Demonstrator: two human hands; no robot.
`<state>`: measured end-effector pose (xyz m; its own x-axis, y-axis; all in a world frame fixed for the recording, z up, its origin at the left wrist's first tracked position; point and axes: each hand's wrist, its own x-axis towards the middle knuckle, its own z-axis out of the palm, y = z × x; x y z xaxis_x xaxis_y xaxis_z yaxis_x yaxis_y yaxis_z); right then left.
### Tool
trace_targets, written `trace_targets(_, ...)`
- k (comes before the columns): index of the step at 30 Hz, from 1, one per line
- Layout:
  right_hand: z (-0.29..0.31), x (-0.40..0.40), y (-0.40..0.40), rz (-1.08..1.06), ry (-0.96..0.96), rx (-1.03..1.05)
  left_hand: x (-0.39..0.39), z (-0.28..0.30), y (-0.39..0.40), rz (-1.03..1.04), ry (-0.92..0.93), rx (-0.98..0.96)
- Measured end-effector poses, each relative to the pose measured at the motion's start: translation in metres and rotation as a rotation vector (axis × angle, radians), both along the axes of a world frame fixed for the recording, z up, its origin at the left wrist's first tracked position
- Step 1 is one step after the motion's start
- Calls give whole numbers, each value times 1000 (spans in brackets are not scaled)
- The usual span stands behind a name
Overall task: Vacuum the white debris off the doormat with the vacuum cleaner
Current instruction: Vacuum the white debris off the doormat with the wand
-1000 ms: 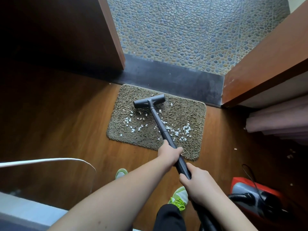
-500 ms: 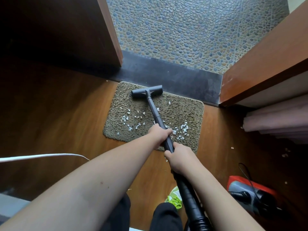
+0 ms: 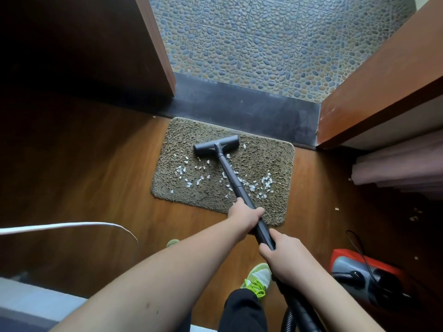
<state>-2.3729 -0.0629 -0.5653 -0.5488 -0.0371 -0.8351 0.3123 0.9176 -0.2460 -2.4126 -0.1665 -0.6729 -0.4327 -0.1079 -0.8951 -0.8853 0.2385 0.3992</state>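
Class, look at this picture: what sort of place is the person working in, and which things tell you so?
Probably a home doorway: a doormat on the wood floor beside a dark threshold, with pebble tiles beyond.

wooden floor [image 3: 96, 178] throughout. dark threshold strip [image 3: 239, 106] just past it, pebble-pattern tiles [image 3: 275, 37] beyond. brown door panels left [image 3: 153, 44] and right [image 3: 383, 75]. green-laced sneaker [image 3: 260, 279] at bottom. pink folded fabric [image 3: 402, 168] at right edge. thin white cord [image 3: 72, 225] lower left.

We wore black trousers [image 3: 242, 312] and a white sneaker with bright green laces [image 3: 258, 280] just beside the trouser knee, our forearms [image 3: 167, 271] bare and sleeveless above them.
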Motion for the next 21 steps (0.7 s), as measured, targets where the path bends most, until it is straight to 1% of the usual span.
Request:
trace_targets(3,5,12,8,-36,-19,-21,12,5,7,0,-12,8)
trace_targets(7,12,26,17,-41,-34,-21,28,8,16,-8,-50,17)
trace_targets(21,33,56,39,-77,-67,-34,58,27,38,-47,-83,17)
